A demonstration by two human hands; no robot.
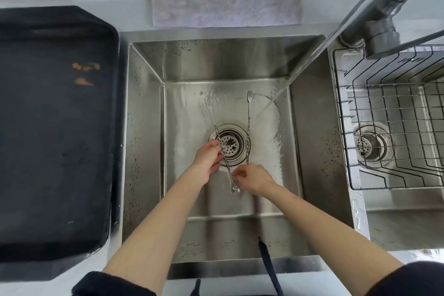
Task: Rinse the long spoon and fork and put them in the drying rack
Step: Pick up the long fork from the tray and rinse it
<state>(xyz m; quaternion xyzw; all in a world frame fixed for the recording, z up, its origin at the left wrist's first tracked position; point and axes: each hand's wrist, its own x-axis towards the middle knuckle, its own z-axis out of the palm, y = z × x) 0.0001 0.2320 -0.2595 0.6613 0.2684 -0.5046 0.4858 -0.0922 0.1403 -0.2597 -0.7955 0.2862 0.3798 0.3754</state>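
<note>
- Head view: both utensils lie low in the sink (144,127), over the drain strainer (229,144).
- The left hand (207,163) has its fingers curled around the twisted shaft of the left utensil (216,127). Its fork end points toward 11 o'clock and its spoon bowl lies toward 5 o'clock, by the right hand.
- The right hand (254,179) pinches the lower end of the right utensil (248,125), whose long axis runs nearly 12 to 6, tines at 12.
- Water stream (283,90) lands at 2 o'clock from the drain, beside the tines.
- Risk, as I judge it: the thin, wet shafts could slip and drop onto the strainer.
- The wire drying rack (394,127) sits at 3 o'clock, so carrying the utensils over would drip on the divider.
</note>
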